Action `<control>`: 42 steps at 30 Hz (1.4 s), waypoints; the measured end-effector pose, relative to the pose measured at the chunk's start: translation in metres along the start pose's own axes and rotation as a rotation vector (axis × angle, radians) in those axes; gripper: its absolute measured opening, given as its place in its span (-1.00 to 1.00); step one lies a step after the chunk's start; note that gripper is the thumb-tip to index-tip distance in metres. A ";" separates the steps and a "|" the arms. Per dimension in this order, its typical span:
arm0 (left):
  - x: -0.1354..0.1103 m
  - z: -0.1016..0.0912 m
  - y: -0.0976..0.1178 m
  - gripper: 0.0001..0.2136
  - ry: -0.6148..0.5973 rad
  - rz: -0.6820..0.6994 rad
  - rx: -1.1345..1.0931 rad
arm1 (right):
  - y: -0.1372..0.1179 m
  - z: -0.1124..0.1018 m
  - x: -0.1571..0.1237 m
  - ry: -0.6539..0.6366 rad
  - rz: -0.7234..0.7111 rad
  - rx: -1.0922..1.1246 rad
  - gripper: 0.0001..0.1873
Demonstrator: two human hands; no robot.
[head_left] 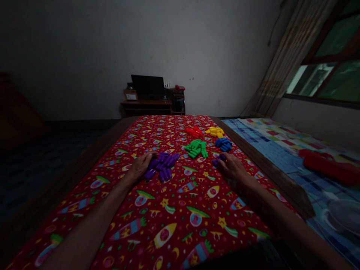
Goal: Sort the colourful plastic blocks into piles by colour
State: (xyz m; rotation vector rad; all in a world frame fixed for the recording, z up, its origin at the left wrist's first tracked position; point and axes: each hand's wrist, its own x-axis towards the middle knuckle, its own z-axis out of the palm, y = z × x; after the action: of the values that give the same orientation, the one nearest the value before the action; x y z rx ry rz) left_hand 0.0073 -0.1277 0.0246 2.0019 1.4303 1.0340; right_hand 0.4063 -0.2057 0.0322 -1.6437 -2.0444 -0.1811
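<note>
My left hand [140,165] lies at the left edge of a pile of short, glossy purple plastic pieces [165,162]. Its fingers are drawn together against the pile, and whatever is between them is hidden. Over on the right, my right hand [232,165] has its curled fingers on a few more purple pieces [216,162], partly covered by the fingertips. Just beyond, between the two hands, sits a heap of green pieces [197,148]. Blue pieces [223,144] lie past my right hand. Farther back are red pieces [194,131] and yellow pieces [215,131].
A red cloth with rockets and stars [174,232] covers the long table. To the right is a checked bedspread [253,131] with a red case [329,165] on it. Against the far wall stands a desk [146,107] bearing a dark monitor [149,87].
</note>
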 end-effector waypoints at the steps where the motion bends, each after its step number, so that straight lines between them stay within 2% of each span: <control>1: 0.000 0.000 -0.001 -0.35 0.002 0.009 -0.006 | 0.003 0.001 0.000 -0.022 0.046 -0.005 -0.73; 3: 0.000 0.000 -0.002 -0.35 0.003 0.025 -0.021 | 0.009 0.006 0.002 -0.052 0.083 -0.018 -0.73; 5: 0.000 0.000 -0.002 -0.37 -0.005 0.036 -0.022 | 0.012 0.010 0.004 -0.055 0.057 -0.031 -0.75; 8: 0.000 0.000 -0.001 -0.41 -0.006 0.049 -0.006 | 0.012 0.012 0.008 0.031 -0.029 -0.031 -0.76; 10: 0.001 0.000 -0.001 -0.43 0.000 0.049 0.006 | 0.003 0.011 0.013 0.108 -0.103 -0.020 -0.75; 12: 0.002 0.000 -0.001 -0.44 0.002 0.046 0.015 | -0.017 0.012 0.021 0.104 -0.188 0.006 -0.75; 14: 0.002 0.000 -0.001 -0.44 0.000 0.044 0.019 | -0.046 0.018 0.031 0.010 -0.295 0.052 -0.76; 16: 0.002 0.000 -0.001 -0.42 0.001 0.045 0.017 | -0.079 0.033 0.044 -0.077 -0.427 0.112 -0.78; 17: 0.001 0.000 -0.001 -0.41 0.002 0.044 0.015 | -0.095 0.043 0.050 -0.073 -0.479 0.145 -0.75; 19: 0.000 0.000 0.000 -0.42 0.007 0.042 0.013 | -0.122 0.066 0.061 -0.073 -0.545 0.175 -0.59; 21: -0.001 0.000 -0.001 -0.44 0.006 0.040 0.018 | -0.140 0.085 0.070 -0.098 -0.577 0.163 -0.51; 24: -0.002 0.000 -0.001 -0.46 -0.001 0.036 0.008 | -0.150 0.096 0.079 -0.128 -0.599 0.147 -0.63; 28: -0.001 0.000 -0.003 -0.49 0.003 0.039 0.015 | -0.139 0.071 0.082 -0.094 -0.605 0.298 -0.73; 31: 0.001 0.000 -0.004 -0.50 0.006 0.050 0.022 | -0.111 0.042 0.078 -0.001 -0.516 0.395 -0.73; 34: 0.001 0.001 -0.005 -0.49 0.007 0.051 0.029 | -0.068 0.019 0.071 0.020 -0.364 0.298 -0.77; 38: 0.001 0.001 -0.004 -0.47 0.009 0.044 0.029 | -0.012 0.002 0.056 -0.047 -0.127 0.048 -0.83; 42: 0.000 0.001 -0.001 -0.49 -0.001 0.054 0.026 | 0.008 -0.009 0.048 -0.128 -0.056 -0.027 -0.84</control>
State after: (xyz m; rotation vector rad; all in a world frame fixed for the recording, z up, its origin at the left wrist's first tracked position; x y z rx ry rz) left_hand 0.0076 -0.1270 0.0239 2.0697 1.4038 1.0420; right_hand 0.4094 -0.1655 0.0603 -1.6528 -2.1936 -0.1262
